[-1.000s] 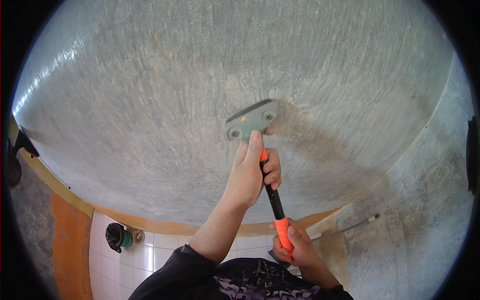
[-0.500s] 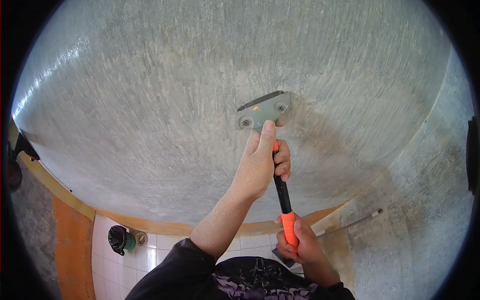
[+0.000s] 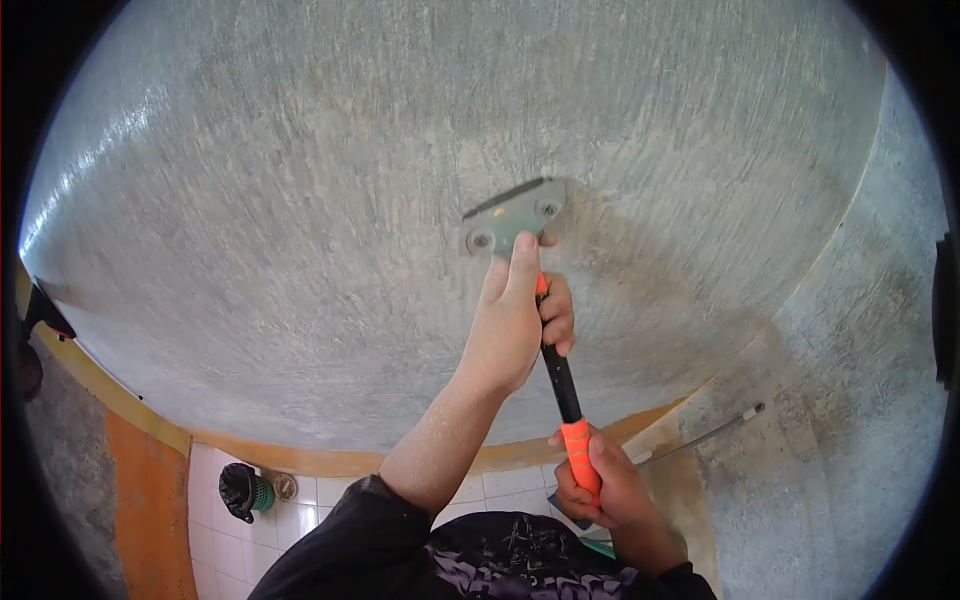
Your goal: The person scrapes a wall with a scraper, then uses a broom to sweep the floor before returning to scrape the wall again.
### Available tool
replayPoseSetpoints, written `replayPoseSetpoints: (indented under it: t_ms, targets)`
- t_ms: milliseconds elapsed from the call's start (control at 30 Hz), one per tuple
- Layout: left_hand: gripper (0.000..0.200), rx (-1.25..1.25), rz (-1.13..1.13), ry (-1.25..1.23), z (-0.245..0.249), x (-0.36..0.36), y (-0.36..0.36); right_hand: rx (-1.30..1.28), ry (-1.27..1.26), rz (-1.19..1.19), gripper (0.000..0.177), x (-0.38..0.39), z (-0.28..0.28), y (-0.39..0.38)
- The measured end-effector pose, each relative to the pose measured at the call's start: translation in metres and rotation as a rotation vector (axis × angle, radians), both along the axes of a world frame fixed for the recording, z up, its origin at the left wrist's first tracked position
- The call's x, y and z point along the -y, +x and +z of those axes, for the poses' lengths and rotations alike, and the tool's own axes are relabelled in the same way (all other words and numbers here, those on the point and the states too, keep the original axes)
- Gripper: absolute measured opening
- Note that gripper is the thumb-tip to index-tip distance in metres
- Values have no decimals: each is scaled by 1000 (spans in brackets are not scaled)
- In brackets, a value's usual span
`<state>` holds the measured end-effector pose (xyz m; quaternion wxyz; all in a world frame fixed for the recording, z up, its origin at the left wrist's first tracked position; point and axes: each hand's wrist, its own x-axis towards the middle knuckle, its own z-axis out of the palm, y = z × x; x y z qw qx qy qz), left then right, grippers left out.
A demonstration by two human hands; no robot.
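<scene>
At the far left, low down, a black-and-green bundled object [image 3: 245, 490] sits on the white tiled floor [image 3: 300, 520], just beside a small round metal floor drain [image 3: 286, 487]. Both lie slightly lower in view than half a second ago. An orange painted band [image 3: 150, 480] runs along the foot of the rough grey plastered wall [image 3: 300, 200], which fills most of the view.

Toward the middle, the left hand [image 3: 515, 325] reaches up from a black sleeve [image 3: 370, 540]. It is closed around the upper part of the long scraper with a black-and-orange handle [image 3: 560, 380], with its forefinger stretched out and pressing on the flat grey bolted scraper head [image 3: 512, 227]. The head lies flat against the wall, its dark edge tilted up to the right. It has slid a little to the left since half a second ago, and it stands higher than a second ago.

Nearer and to the right, the right hand [image 3: 605, 490] is clamped around the orange grip at the handle's lower end, thumb on top. It has hardly moved in the last half second. Farther right, a thin grey metal rod [image 3: 700, 437] lies slanted against the wall near its foot.
</scene>
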<state>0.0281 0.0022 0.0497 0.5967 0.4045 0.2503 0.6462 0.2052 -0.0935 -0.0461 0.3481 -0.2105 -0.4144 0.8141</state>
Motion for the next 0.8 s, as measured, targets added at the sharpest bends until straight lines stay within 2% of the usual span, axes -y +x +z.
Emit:
replayPoseSetpoints:
  t_ms: [233, 700, 800]
  targets:
    - [43, 21, -3, -37, -11, 7, 3, 29, -23, -29, 51, 6, 0, 1]
    - [41, 48, 2, 14, 4, 5, -1, 1, 55, -16, 50, -3, 10, -3]
    - [40, 61, -18, -7, -8, 7, 1, 30, -13, -43, 50, 10, -1, -1]
